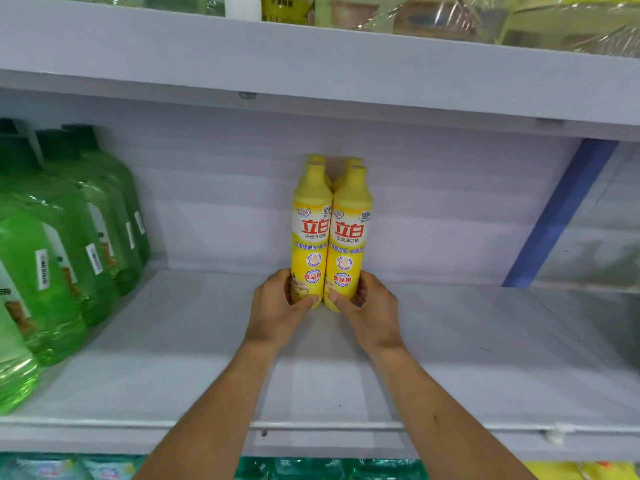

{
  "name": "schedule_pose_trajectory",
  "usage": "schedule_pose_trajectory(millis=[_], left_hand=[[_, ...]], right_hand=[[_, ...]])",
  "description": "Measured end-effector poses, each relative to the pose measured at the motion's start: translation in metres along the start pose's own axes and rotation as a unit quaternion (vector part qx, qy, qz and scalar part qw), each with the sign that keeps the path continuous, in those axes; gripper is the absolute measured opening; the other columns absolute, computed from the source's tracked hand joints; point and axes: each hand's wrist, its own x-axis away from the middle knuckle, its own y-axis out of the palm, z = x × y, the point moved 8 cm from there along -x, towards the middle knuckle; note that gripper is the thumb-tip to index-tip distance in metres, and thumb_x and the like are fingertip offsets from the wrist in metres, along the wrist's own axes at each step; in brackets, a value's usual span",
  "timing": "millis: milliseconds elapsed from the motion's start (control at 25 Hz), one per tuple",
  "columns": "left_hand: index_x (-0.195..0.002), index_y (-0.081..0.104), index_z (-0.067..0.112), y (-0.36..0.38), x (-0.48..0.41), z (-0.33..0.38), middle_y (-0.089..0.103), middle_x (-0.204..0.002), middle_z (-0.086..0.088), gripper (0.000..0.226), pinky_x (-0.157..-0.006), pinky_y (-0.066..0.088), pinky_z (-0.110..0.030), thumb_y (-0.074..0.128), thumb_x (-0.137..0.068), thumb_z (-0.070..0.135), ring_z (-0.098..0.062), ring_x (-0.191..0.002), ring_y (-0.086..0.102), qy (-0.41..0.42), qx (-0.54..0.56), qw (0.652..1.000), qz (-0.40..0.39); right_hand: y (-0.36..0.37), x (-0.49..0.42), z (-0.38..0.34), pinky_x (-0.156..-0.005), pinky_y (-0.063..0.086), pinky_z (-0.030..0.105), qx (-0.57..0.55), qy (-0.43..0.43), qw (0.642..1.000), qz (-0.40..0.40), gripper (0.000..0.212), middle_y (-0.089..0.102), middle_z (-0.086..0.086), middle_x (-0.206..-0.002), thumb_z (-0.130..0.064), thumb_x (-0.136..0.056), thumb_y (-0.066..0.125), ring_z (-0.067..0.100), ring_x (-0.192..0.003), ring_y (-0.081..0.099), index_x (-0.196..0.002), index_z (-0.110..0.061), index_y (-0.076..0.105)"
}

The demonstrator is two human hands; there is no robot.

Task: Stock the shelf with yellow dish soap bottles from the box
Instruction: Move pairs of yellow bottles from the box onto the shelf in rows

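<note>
At the shelf's (485, 358) left end stand green bottles (69, 244). Mid-shelf, the left hand (277, 306) grips the base of one yellow dish soap bottle (310, 237), which touches its twin (349, 244), gripped likewise by the right hand (375, 306). Two more caps (317, 159) show behind. Toward the shelf's right end rises a blue upright (561, 213). Placing looks nearly done; next, both hands should release gently, then fetch more from the box, which is out of view.
</note>
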Motion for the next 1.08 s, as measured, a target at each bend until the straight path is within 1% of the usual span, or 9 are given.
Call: schedule_pose_trajectory(millis=[320,400,440,520,600,680,760,880,1080], left_hand=[[-0.102,0.068,0.029,-0.002,0.007,0.006,0.075,-0.098,0.011,0.033,-0.083,0.061,-0.032,0.087,-0.074,0.030,-0.006,-0.088,0.071,-0.015,-0.030,0.999,-0.010],[-0.099,0.064,0.020,-0.011,0.012,0.004,0.071,-0.101,0.005,0.041,-0.087,0.058,-0.041,0.081,-0.072,0.046,-0.016,-0.091,0.068,-0.054,-0.087,0.995,-0.002],[-0.105,0.061,0.017,-0.017,0.017,0.005,0.067,-0.107,0.000,0.049,-0.091,0.055,-0.043,0.078,-0.073,0.051,-0.022,-0.100,0.065,-0.077,-0.126,0.989,-0.009],[-0.136,0.051,0.014,-0.029,0.029,0.014,0.058,-0.135,-0.007,0.070,-0.102,0.046,-0.039,0.073,-0.082,0.053,-0.027,-0.125,0.054,-0.099,-0.222,0.968,-0.062],[-0.154,0.031,0.020,-0.036,0.044,0.037,0.042,-0.153,-0.005,0.080,-0.112,0.036,-0.035,0.062,-0.089,0.055,-0.025,-0.141,0.038,-0.074,-0.326,0.932,-0.143],[-0.157,0.023,0.025,-0.040,0.054,0.072,0.039,-0.155,-0.004,0.084,-0.114,0.033,-0.035,0.045,-0.087,0.067,-0.025,-0.143,0.035,0.001,-0.423,0.887,-0.185],[-0.154,0.026,0.027,-0.041,0.066,0.112,0.048,-0.146,-0.005,0.090,-0.110,0.038,-0.037,0.032,-0.078,0.074,-0.028,-0.134,0.043,0.074,-0.492,0.845,-0.196],[-0.150,0.031,0.023,-0.041,0.101,0.162,0.049,-0.142,-0.008,0.078,-0.109,0.037,-0.042,0.046,-0.087,0.066,-0.030,-0.132,0.044,0.127,-0.557,0.794,-0.208],[-0.147,0.033,0.020,-0.057,0.189,0.202,0.048,-0.143,-0.010,0.073,-0.109,0.036,-0.045,0.048,-0.092,0.065,-0.032,-0.132,0.045,0.108,-0.572,0.789,-0.198]], right_hand=[[-0.002,0.005,0.000,-0.089,0.059,0.031,0.030,0.024,0.999,-0.011,0.043,0.075,-0.009,-0.108,-0.043,-0.077,0.085,0.006,-0.097,0.071,-0.112,-0.025,0.068],[-0.009,0.011,0.000,-0.092,0.057,0.039,0.085,0.050,0.995,-0.015,0.049,0.073,-0.002,-0.110,-0.053,-0.079,0.079,0.016,-0.103,0.069,-0.112,-0.020,0.067],[-0.016,0.016,-0.003,-0.098,0.053,0.041,0.132,0.068,0.989,-0.026,0.057,0.069,0.003,-0.121,-0.056,-0.082,0.075,0.022,-0.114,0.065,-0.120,-0.016,0.064],[-0.033,0.029,-0.016,-0.113,0.040,0.036,0.239,0.080,0.965,-0.076,0.075,0.050,0.005,-0.150,-0.059,-0.089,0.063,0.023,-0.138,0.047,-0.147,-0.014,0.046],[-0.047,0.043,-0.041,-0.118,0.032,0.033,0.341,0.046,0.928,-0.141,0.076,0.035,0.003,-0.160,-0.059,-0.095,0.053,0.020,-0.148,0.032,-0.156,-0.017,0.032],[-0.059,0.055,-0.071,-0.116,0.033,0.035,0.411,0.015,0.894,-0.176,0.070,0.034,0.005,-0.159,-0.056,-0.098,0.050,0.022,-0.148,0.028,-0.154,-0.016,0.033],[-0.070,0.072,-0.107,-0.112,0.038,0.037,0.449,-0.013,0.876,-0.176,0.066,0.040,0.008,-0.153,-0.055,-0.098,0.049,0.026,-0.144,0.033,-0.149,-0.014,0.039],[-0.076,0.106,-0.153,-0.114,0.036,0.040,0.481,-0.062,0.854,-0.190,0.066,0.040,0.011,-0.153,-0.054,-0.097,0.049,0.029,-0.142,0.034,-0.149,-0.014,0.038],[-0.096,0.181,-0.192,-0.113,0.034,0.041,0.510,-0.117,0.826,-0.210,0.068,0.036,0.013,-0.155,-0.057,-0.099,0.044,0.031,-0.143,0.033,-0.151,-0.014,0.033]])
